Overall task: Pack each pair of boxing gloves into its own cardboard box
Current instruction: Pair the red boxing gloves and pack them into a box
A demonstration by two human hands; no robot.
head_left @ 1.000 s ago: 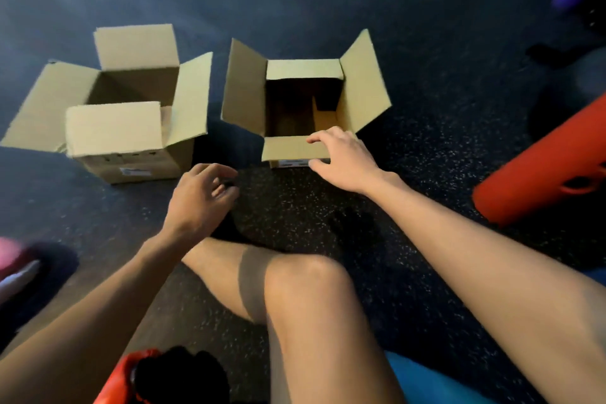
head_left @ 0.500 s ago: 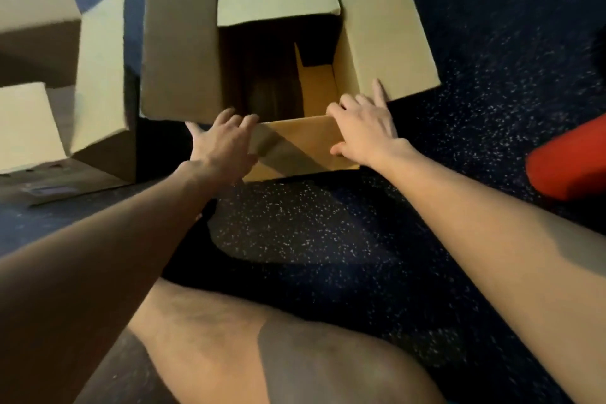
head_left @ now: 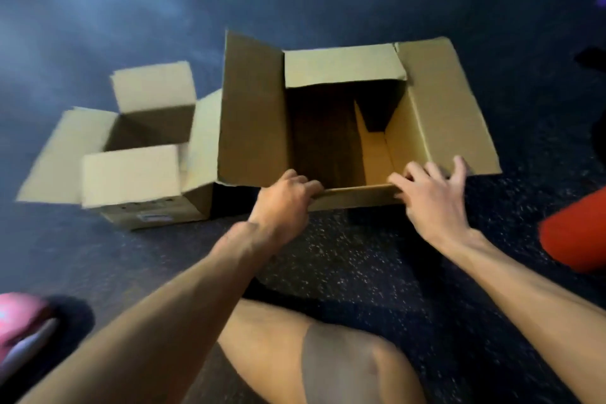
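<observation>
An open cardboard box [head_left: 252, 115] stands on the dark floor in front of me, its flaps spread and its inside bare. My left hand [head_left: 283, 198] grips the near flap at its left end, fingers curled over the edge. At the flap's right end my right hand [head_left: 429, 197] holds the same edge, fingers spread onto the right flap. A second open cardboard box [head_left: 131, 174] sits to the left, touching the first. Part of a pink and white boxing glove [head_left: 19, 325] shows at the lower left edge.
A red padded cylinder [head_left: 574, 233] lies on the floor at the right edge. My bare knee [head_left: 328, 367] fills the bottom centre. The floor is dark speckled rubber matting [head_left: 344, 256].
Both hands have stayed on the near flap, folding it outward and down. The view pulled back and tilted, so the left box and the pink glove show again.
</observation>
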